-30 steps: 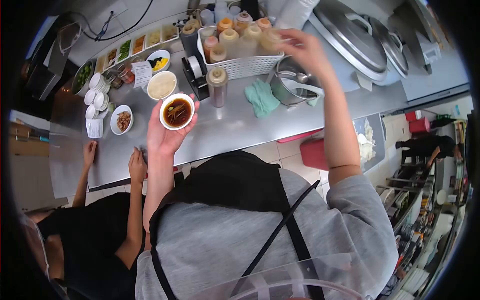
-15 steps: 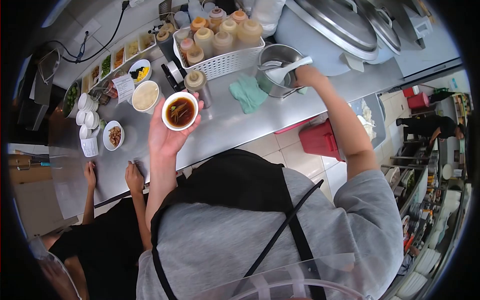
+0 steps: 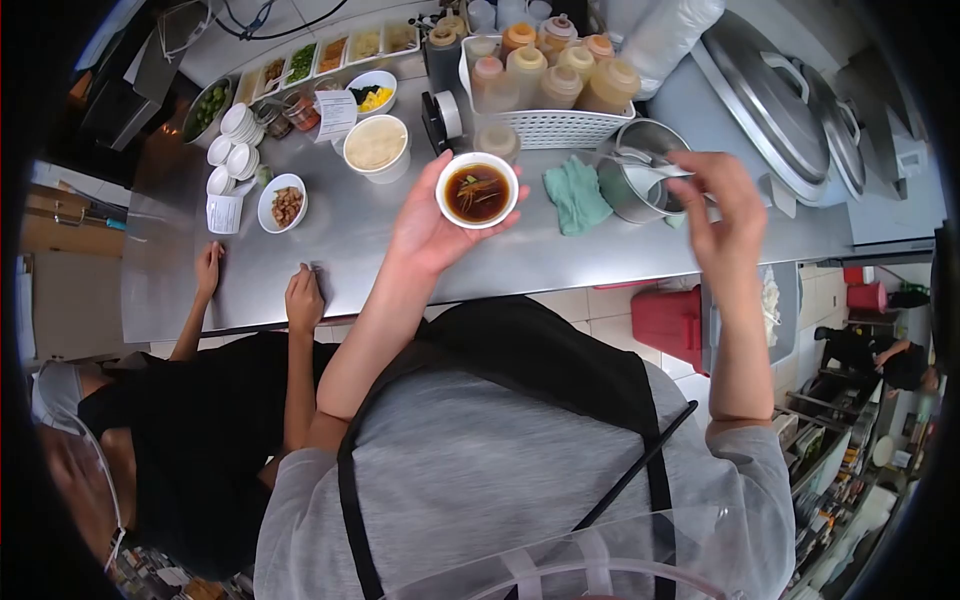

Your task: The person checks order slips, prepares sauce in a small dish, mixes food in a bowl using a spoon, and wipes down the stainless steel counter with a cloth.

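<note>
Metal table (image 3: pixel 520 265) above a tiled floor (image 3: pixel 608 332); left hand (image 3: pixel 425 225) cups a bowl (image 3: pixel 441 192); right hand (image 3: pixel 728 205), blurred, half-curled near the pot (image 3: pixel 630 203), grip unclear.

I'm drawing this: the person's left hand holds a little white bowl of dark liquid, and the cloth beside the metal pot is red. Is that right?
Not quite: the head view shows the cloth beside the metal pot is green, not red. The left hand does hold a little white bowl of dark liquid.
</note>
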Motion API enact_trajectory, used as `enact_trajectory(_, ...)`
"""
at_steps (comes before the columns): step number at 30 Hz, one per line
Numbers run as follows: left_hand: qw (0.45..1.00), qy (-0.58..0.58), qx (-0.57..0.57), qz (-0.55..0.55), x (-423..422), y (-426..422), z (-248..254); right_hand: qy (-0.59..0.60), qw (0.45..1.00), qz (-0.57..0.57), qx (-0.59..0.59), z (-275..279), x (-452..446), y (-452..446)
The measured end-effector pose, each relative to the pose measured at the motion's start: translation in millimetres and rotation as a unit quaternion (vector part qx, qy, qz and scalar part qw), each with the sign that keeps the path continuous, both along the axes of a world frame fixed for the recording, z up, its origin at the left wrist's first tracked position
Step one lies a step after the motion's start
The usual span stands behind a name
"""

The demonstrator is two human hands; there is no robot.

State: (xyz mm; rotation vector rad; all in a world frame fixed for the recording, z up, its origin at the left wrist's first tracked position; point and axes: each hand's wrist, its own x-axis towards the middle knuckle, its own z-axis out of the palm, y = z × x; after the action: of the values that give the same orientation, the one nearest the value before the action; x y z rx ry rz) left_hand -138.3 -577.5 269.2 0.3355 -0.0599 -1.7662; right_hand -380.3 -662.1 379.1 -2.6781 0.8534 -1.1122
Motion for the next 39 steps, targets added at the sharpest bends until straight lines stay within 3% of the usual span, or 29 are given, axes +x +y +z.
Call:
enact_trajectory(5, 0.999, -0.045, -0.009, 0.005, -1.2, 1.5, -1.6, 0.001, 0.994, 0.083, -0.071, -18.7, 50.5, 26.4)
enact_trajectory(24, 0.996, -0.061, 0.022, 0.061, 9.7, 11.9, -2.1, 0.077, 0.994, 0.069, -0.023, -36.2, 92.1, 47.7)
enact_trajectory(33, 0.996, -0.073, 0.007, 0.057, 14.2, 13.8, -3.8, 0.0, 0.993, 0.094, -0.078, -16.3, 78.6, 46.8)
enact_trajectory(39, 0.999, -0.028, -0.022, 0.028, 27.2, 10.6, -13.7, 0.015, 0.988, -0.15, -0.02, 18.3, -12.3, 66.3)
